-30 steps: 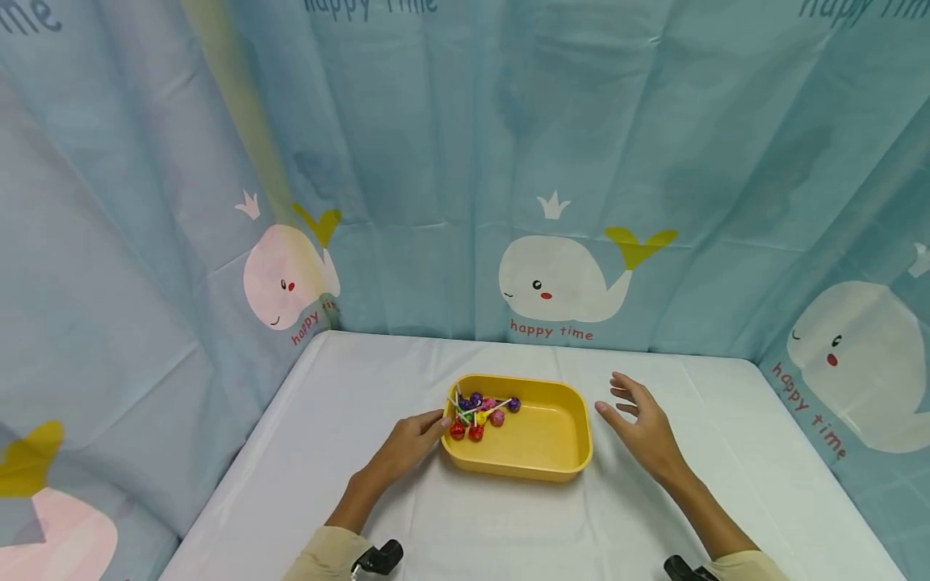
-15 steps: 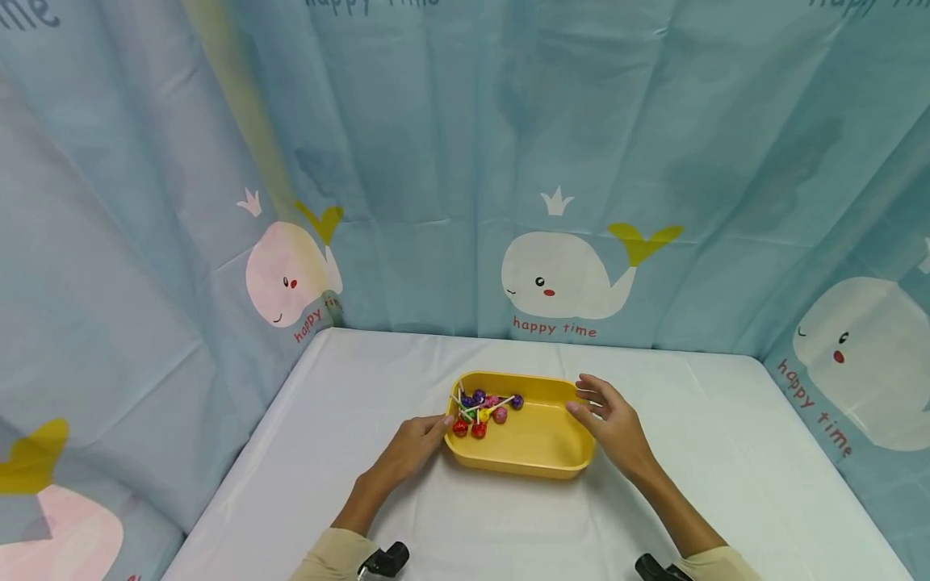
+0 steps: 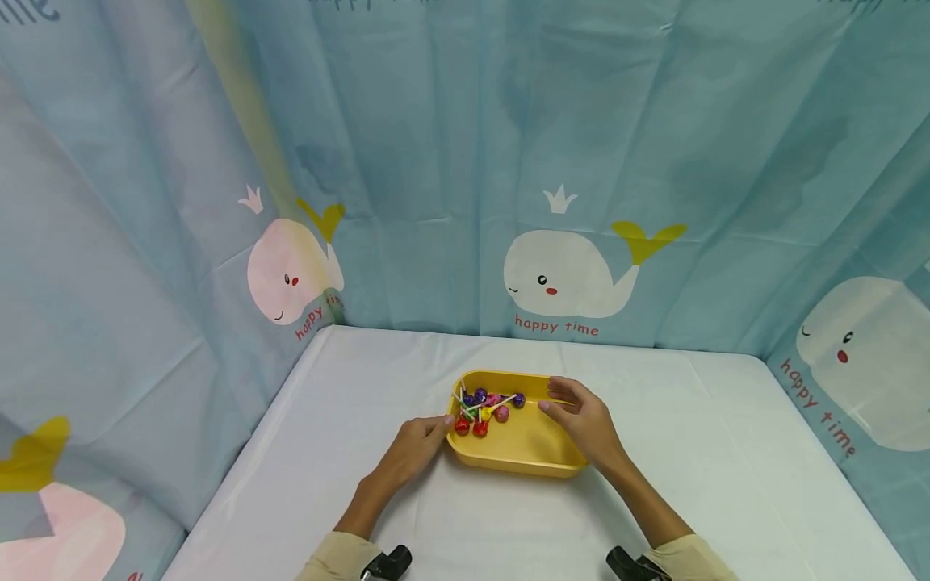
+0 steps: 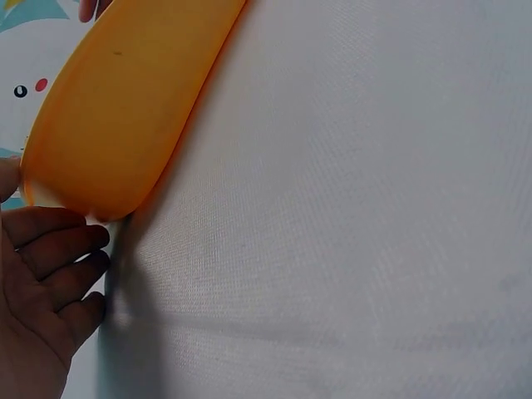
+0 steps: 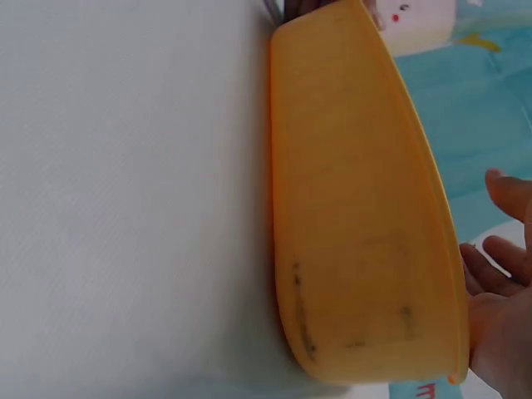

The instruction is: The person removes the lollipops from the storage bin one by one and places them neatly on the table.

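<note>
A yellow plastic tray (image 3: 529, 442) stands on the white-covered table in the head view. Several lollipops (image 3: 480, 429) in red, purple, pink, yellow and green wrappers lie heaped at its left end, their white sticks crossing. My left hand (image 3: 412, 450) grips the left end, with the thumb on the rim and the fingers against the outer wall. Over the tray's right part is my right hand (image 3: 588, 428), fingers slightly bent, thumb apart, holding nothing. The right wrist view shows only the outer wall, so the lollipops are hidden there.
White cloth (image 3: 378, 379) covers the table. Behind it and at both sides hang blue curtains (image 3: 407, 266) printed with whales. A black wrist strap (image 3: 388, 562) sits at the left sleeve and another black strap (image 3: 634, 565) at the right.
My right hand has moved left, from beside the tray to over its right part. The left hand stays at the tray's left end; the lollipops have not moved within the tray.
</note>
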`<action>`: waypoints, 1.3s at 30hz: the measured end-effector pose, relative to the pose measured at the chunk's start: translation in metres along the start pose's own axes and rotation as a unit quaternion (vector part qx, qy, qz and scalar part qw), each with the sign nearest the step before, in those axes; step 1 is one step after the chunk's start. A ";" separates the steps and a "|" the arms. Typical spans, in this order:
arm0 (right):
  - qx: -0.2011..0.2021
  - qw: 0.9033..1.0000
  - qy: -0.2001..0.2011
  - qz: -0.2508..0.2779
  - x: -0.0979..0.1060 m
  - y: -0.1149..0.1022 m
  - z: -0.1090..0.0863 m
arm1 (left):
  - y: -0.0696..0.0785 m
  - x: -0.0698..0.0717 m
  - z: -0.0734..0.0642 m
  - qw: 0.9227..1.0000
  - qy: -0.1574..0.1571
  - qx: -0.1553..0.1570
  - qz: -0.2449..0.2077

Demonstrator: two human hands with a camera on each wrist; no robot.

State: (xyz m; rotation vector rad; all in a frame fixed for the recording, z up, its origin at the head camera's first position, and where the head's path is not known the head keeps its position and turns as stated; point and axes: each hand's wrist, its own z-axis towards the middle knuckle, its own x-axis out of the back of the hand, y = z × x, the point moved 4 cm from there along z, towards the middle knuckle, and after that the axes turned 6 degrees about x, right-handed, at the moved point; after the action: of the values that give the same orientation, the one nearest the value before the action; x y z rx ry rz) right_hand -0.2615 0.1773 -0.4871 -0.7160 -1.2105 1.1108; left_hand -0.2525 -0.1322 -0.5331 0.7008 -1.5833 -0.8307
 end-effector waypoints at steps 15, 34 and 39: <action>-0.056 0.998 0.014 0.000 -0.026 0.007 0.021 | -0.001 0.002 -0.001 1.000 0.000 -0.007 -0.012; -0.101 0.994 0.016 -0.029 -0.046 0.020 0.031 | -0.005 -0.003 -0.001 1.000 -0.004 -0.009 -0.012; -0.105 0.994 0.018 -0.019 -0.052 0.023 0.034 | -0.005 -0.003 -0.002 1.000 -0.001 -0.011 -0.011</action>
State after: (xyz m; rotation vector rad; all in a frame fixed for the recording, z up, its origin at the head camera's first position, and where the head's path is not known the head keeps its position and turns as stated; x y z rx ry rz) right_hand -0.2992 0.1327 -0.5175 -0.8645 -1.3165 0.9433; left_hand -0.2505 -0.1333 -0.5388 0.7033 -1.5670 -0.8648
